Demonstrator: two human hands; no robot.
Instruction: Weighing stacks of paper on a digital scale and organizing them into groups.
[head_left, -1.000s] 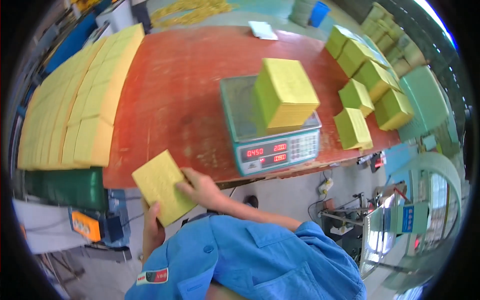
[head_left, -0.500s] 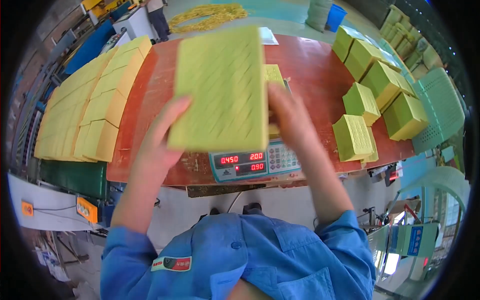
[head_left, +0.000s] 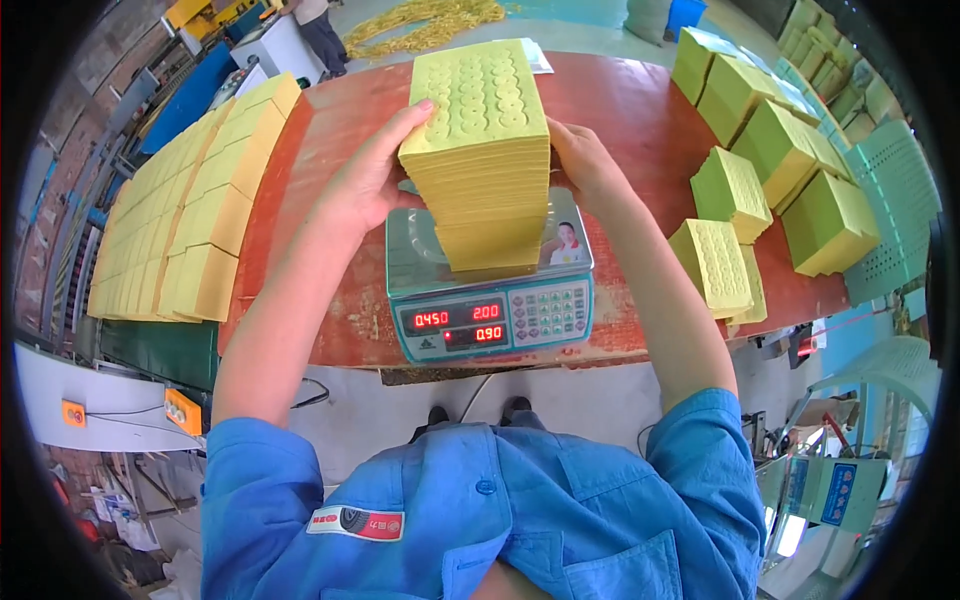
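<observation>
A tall stack of yellow paper sheets (head_left: 475,185), its top stamped with rows of ring shapes, stands upright over the pan of a digital scale (head_left: 405,270). My left hand (head_left: 372,178) grips its left side, the thumb lying over the top edge. Against the right side, my right hand (head_left: 590,165) is closed on the stack, some of its fingers hidden behind the paper. The lower part of the stack looks slightly offset from the upper part. Red digits glow on the scale's front panel, beside a keypad.
Long rows of yellow paper stacks (head_left: 190,210) fill the left side of the red table (head_left: 320,150). More loose stacks (head_left: 780,150) stand at the right, beside a green perforated chair (head_left: 895,210). Behind the table, a yellow heap (head_left: 420,25) lies on the floor and a person (head_left: 322,35) stands.
The paper, tilted with its broad face toward me before, is now upright with its stamped top showing. My hands have lowered it onto the shorter stack on the scale.
</observation>
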